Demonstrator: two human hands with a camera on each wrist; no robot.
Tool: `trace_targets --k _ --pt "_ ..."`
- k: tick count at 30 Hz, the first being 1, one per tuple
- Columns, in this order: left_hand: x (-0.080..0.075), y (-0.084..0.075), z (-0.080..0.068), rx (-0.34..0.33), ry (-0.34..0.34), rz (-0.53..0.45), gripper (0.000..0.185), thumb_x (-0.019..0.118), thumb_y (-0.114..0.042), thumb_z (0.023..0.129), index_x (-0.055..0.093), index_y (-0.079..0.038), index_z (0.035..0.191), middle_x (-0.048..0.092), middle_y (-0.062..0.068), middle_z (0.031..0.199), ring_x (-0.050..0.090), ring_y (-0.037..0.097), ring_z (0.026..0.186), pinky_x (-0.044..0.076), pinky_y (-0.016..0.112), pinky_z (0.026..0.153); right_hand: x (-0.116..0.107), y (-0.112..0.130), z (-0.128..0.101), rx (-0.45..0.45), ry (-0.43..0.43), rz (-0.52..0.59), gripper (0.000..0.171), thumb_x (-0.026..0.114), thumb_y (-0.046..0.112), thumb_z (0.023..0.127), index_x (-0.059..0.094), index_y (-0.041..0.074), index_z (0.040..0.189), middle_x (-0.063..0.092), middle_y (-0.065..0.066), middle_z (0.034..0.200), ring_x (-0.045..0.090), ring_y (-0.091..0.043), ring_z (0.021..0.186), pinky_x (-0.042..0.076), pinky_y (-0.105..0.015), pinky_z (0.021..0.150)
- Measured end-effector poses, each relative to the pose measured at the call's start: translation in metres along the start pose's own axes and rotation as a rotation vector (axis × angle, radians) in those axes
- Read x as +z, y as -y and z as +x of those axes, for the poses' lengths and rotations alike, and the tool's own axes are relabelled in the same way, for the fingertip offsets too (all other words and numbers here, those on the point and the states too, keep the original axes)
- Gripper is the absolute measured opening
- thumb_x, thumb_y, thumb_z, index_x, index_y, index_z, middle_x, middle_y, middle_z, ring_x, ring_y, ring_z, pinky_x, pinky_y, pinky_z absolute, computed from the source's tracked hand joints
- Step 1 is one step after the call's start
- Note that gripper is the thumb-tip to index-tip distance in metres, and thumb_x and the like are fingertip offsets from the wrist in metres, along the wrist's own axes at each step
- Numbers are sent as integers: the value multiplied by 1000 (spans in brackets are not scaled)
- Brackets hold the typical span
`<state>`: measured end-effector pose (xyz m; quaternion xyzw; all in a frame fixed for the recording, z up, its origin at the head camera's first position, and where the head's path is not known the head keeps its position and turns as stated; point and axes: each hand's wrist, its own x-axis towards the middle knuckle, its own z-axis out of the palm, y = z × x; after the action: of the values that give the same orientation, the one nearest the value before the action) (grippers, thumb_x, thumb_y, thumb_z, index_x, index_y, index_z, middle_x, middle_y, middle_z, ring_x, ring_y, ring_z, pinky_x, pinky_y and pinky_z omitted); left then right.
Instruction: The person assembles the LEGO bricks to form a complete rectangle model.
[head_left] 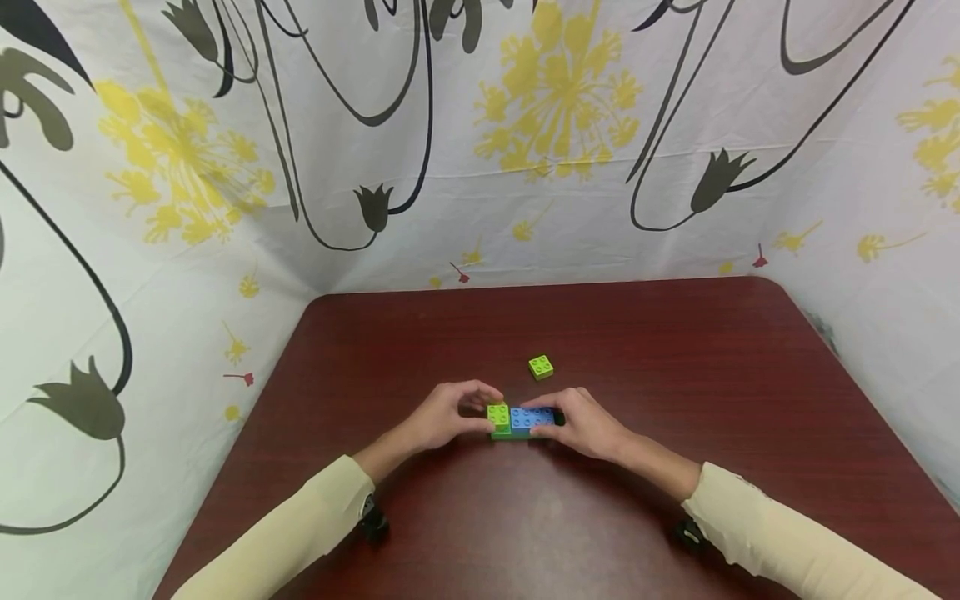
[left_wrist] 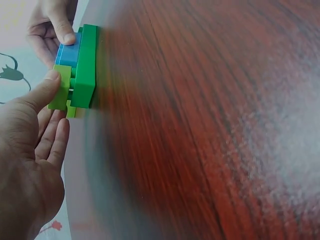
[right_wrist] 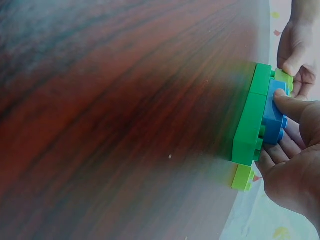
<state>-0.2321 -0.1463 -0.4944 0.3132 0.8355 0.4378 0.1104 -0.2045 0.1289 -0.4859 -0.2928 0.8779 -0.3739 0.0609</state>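
Observation:
A row of green toy building bricks lies on the table, a seam showing between two of them. Over its left end is a lime green brick, which my left hand pinches, thumb on the near side. Green studs show beneath this brick in the left wrist view. A blue brick sits on the row to the right of the lime one. My right hand grips the blue brick between its thumb in front and its fingers behind.
Another lime green brick lies loose on the dark red-brown table, beyond the hands. A white cloth with printed flowers hangs around the table's back and sides.

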Motion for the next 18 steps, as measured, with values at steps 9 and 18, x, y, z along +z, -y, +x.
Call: trace_targets --k 9,18 --pt "2 0 1 12 39 -5 41 80 -26 84 69 -21 122 67 -12 120 64 5 104 53 29 91 0 1 0 3 14 -11 36 77 23 89 71 16 123 71 4 114 64 -5 91 55 -26 77" --pt "2 -1 1 -6 41 10 38 81 -26 84 71 -25 121 67 -14 118 65 4 101 54 27 89 0 1 0 4 13 -15 36 77 23 89 71 16 124 71 5 114 64 -5 91 54 -25 77"
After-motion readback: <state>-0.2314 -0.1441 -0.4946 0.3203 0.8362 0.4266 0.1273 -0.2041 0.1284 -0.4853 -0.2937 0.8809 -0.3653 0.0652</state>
